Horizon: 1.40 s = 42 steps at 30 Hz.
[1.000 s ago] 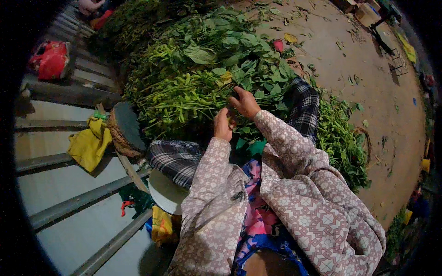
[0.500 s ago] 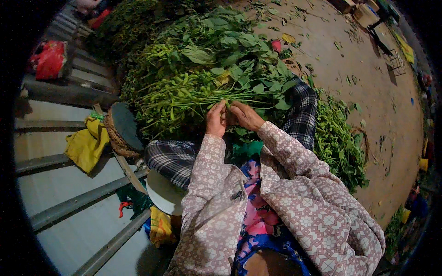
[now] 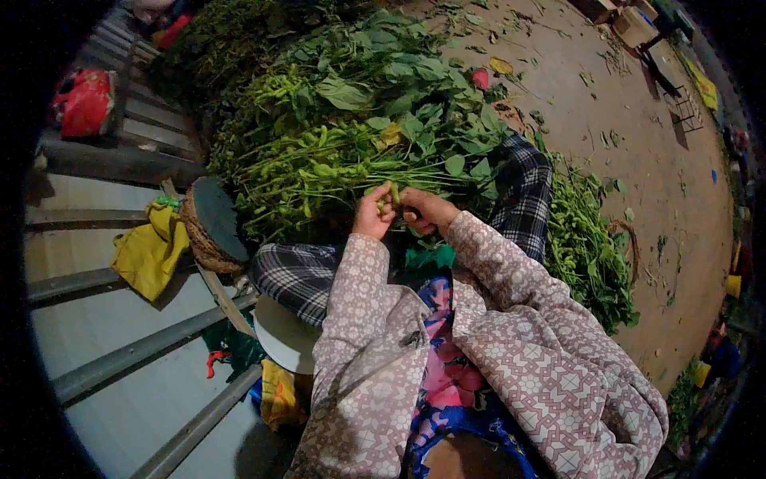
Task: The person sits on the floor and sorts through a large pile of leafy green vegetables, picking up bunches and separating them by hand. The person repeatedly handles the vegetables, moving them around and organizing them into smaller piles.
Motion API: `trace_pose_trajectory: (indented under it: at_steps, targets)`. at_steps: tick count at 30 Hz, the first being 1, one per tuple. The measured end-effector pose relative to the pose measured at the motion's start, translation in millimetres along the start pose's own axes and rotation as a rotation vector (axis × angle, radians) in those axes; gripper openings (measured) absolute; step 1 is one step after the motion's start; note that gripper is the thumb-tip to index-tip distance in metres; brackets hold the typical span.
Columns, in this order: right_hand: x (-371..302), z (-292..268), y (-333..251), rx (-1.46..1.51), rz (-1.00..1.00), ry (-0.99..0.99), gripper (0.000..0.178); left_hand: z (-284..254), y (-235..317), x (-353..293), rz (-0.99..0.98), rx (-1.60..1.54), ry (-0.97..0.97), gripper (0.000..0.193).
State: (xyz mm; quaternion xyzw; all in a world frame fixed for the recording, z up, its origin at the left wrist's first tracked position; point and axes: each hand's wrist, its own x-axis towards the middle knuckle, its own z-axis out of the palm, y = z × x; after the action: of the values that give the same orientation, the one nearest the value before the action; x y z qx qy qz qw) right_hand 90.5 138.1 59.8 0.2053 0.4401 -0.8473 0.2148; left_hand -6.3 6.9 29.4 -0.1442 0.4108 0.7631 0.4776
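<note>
My left hand (image 3: 375, 212) is closed, a plump green bean pod (image 3: 395, 193) showing at its fingertips. Beside it, almost touching, my right hand (image 3: 429, 211) has its fingers curled in. A small dark spot shows by the right thumb; whatever those fingers hold is hidden. Just beyond both hands lie leafy bean plants (image 3: 327, 160) in a heap, their pods toward the left and thin stems running right. A scrap of green cloth (image 3: 431, 257) lies below the hands, near my lap.
To the right, another bundle of podded plants (image 3: 586, 239) lies by my checked knee (image 3: 523, 188). On the left are a round woven stool (image 3: 214, 223), a yellow cloth (image 3: 152, 251) and a white tub (image 3: 283, 339). A red bag (image 3: 84, 104) sits farther off. Loose leaves litter the brown floor (image 3: 638, 184).
Both hands have drawn slightly back from the stems. A green pod now shows between the fingertips, and my right fingers have curled inward.
</note>
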Motion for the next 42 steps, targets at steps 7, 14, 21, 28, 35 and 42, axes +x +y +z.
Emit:
trace_pose_trajectory:
  at_steps: [7, 14, 21, 28, 35, 42]
  targets:
    - [-6.0, 15.7, -11.9, -0.008, -0.029, 0.136, 0.012, 7.1, 4.7, -7.5, 0.132, 0.266, -0.065, 0.015]
    - [16.9, 16.5, 10.7, -0.249, -0.4, 0.371, 0.018, 12.9, -5.7, -6.6, 0.251, 0.34, 0.036, 0.019]
    - [21.8, 9.1, 9.5, -0.995, -0.555, 0.476, 0.037, -12.0, -19.1, 14.2, 0.198, 0.192, 0.095, 0.022]
    - [46.2, 46.9, -48.8, -1.138, -0.689, 0.566, 0.034, -30.1, -18.1, 8.5, 0.077, 0.2, -0.187, 0.02]
    - [61.2, 26.2, -39.3, -1.015, -0.762, 0.577, 0.026, -22.3, -13.3, 1.2, 0.174, 0.324, -0.168, 0.022]
    - [37.5, 18.3, -34.8, -0.928, -0.708, 0.531, 0.023, -37.3, -0.5, -0.1, 0.016, 0.257, -0.196, 0.024]
